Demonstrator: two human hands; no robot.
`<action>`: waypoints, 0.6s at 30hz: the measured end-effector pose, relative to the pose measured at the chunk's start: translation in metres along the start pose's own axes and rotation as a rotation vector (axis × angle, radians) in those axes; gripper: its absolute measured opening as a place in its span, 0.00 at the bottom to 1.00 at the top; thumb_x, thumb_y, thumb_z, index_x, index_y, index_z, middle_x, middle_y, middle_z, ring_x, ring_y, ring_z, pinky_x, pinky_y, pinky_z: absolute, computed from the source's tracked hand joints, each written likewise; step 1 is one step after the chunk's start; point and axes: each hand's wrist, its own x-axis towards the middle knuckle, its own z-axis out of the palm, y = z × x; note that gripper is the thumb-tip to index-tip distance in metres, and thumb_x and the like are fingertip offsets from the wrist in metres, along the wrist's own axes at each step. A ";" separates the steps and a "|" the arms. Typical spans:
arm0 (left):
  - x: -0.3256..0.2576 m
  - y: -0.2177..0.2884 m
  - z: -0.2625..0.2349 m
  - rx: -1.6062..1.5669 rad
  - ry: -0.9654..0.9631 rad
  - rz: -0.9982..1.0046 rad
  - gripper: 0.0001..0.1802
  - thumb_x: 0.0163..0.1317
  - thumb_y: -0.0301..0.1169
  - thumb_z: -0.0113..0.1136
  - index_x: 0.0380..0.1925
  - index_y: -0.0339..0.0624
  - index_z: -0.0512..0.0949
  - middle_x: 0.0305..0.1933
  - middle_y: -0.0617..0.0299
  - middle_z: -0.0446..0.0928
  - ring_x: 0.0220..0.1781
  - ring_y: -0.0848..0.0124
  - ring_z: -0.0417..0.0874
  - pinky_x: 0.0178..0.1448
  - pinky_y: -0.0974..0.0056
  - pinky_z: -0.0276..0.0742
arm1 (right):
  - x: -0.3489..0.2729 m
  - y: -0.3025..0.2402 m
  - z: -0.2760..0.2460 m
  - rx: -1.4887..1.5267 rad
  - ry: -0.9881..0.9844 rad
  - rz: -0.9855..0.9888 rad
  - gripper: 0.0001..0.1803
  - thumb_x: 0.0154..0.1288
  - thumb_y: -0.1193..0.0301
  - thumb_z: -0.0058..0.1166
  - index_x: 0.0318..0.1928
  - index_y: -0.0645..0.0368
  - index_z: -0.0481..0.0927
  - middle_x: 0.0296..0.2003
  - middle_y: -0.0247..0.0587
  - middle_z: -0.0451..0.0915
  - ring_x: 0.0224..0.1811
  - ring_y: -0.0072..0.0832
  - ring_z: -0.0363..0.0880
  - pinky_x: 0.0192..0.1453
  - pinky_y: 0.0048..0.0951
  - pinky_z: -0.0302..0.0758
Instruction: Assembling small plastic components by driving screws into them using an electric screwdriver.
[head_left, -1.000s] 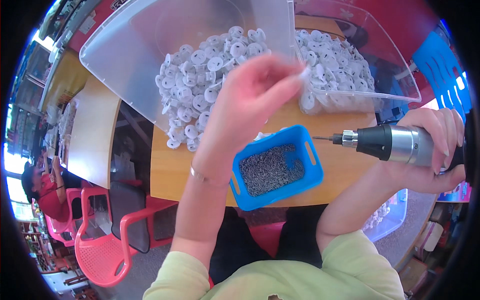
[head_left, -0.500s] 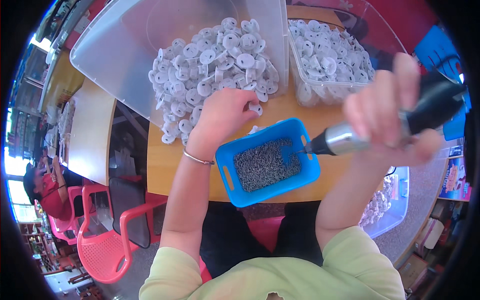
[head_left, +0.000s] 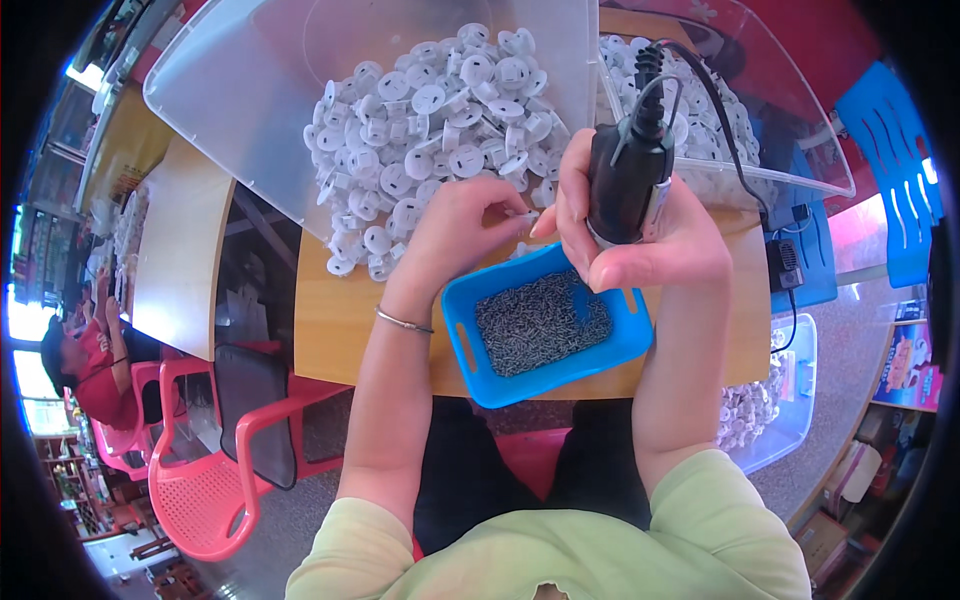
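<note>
Left hand (head_left: 465, 225): thumb and forefinger nearly closed, pinching a small white piece (head_left: 529, 214) just above the blue tray's (head_left: 562, 384) far edge. Right hand (head_left: 685, 240): fingers curled round a black-bodied power driver (head_left: 632, 180), thumb along its near side.

Change: half a second ago the driver lay slanted, bit over the tray's right end. Now it stands roughly upright, cable end toward the camera, close beside the left hand. For the work in hand, I judge tool and piece are being brought together.

Outward: grey screws (head_left: 540, 325) in the tray, a bare patch at their upper right; white parts (head_left: 430, 130) heaped in and before a clear bin (head_left: 250, 100); a second clear tub (head_left: 770, 173) of similar parts to the right, all on a wooden table (head_left: 375, 345).

Hard to make out: bit and nose hidden behind driver and hand, so contact and any screw on it cannot be told. Most of the pinched piece is covered; the second tub is partly blocked.
</note>
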 end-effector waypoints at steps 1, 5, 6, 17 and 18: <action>-0.001 -0.004 -0.001 -0.112 0.003 0.000 0.05 0.44 0.24 0.58 0.24 0.36 0.75 0.25 0.59 0.76 0.28 0.72 0.78 0.35 0.70 0.73 | 0.000 0.000 0.000 0.001 -0.002 0.000 0.27 0.33 0.65 0.67 0.31 0.59 0.63 0.18 0.31 0.70 0.20 0.18 0.70 0.45 0.26 0.66; -0.008 -0.004 -0.012 -0.348 0.017 -0.028 0.04 0.49 0.23 0.56 0.26 0.35 0.74 0.26 0.61 0.76 0.29 0.75 0.77 0.36 0.72 0.73 | 0.001 0.002 0.000 -0.020 -0.019 0.013 0.27 0.33 0.65 0.67 0.32 0.59 0.63 0.19 0.31 0.70 0.20 0.18 0.70 0.45 0.26 0.66; -0.011 0.002 -0.016 -0.485 0.062 -0.059 0.04 0.51 0.24 0.56 0.27 0.35 0.73 0.27 0.62 0.76 0.31 0.75 0.77 0.37 0.72 0.73 | 0.001 0.002 0.000 -0.018 -0.017 0.020 0.27 0.33 0.65 0.67 0.32 0.58 0.63 0.19 0.31 0.71 0.20 0.18 0.70 0.45 0.27 0.66; -0.050 0.028 -0.031 -1.505 0.116 0.110 0.05 0.58 0.24 0.42 0.35 0.39 0.63 0.42 0.42 0.69 0.41 0.62 0.74 0.37 0.70 0.73 | -0.002 -0.014 0.004 0.048 0.141 -0.249 0.28 0.38 0.56 0.66 0.31 0.55 0.62 0.17 0.30 0.69 0.18 0.20 0.70 0.43 0.30 0.69; -0.052 0.029 -0.029 -1.582 0.002 0.121 0.05 0.59 0.25 0.41 0.36 0.39 0.63 0.42 0.41 0.69 0.40 0.63 0.74 0.34 0.71 0.72 | -0.002 -0.016 0.002 0.075 0.118 -0.283 0.28 0.41 0.55 0.65 0.31 0.54 0.61 0.17 0.29 0.68 0.17 0.20 0.70 0.44 0.31 0.69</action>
